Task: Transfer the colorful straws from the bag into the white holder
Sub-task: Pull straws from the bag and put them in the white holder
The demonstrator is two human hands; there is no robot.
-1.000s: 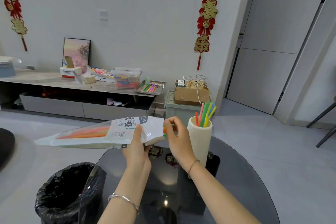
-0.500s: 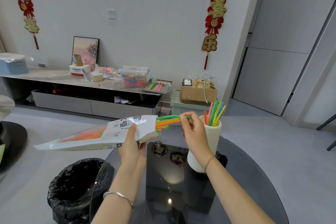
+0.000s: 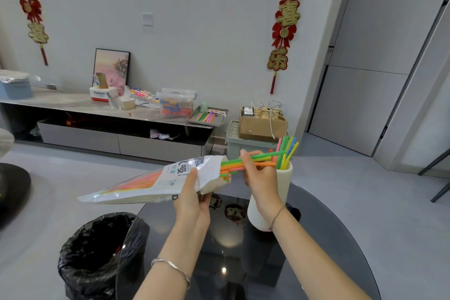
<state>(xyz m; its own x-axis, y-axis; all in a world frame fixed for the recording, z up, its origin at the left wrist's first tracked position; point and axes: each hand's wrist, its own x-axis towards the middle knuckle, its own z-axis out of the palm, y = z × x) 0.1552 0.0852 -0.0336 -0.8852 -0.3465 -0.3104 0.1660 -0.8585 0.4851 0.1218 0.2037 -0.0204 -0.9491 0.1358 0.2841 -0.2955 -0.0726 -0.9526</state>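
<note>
My left hand (image 3: 192, 198) grips the white plastic straw bag (image 3: 151, 181) near its open end, holding it nearly level above the table's left edge. A bunch of green and orange straws (image 3: 232, 164) sticks out of the bag's mouth. My right hand (image 3: 259, 173) pinches these straws, partly drawn out toward the right. The white ribbed holder (image 3: 283, 184) stands on the dark round glass table (image 3: 328, 238), right behind my right hand. It holds several upright straws (image 3: 288, 148) in pink, green, blue and yellow.
A bin lined with a black bag (image 3: 97, 253) stands on the floor left of the table. A low TV cabinet (image 3: 104, 126) along the wall carries boxes and a tray. A cardboard box (image 3: 261, 124) sits on a grey crate behind the holder.
My right hand has pulled a bunch of straws further out of the bag, toward the holder. The bag's closed end has tilted slightly down and the view has shifted closer.
</note>
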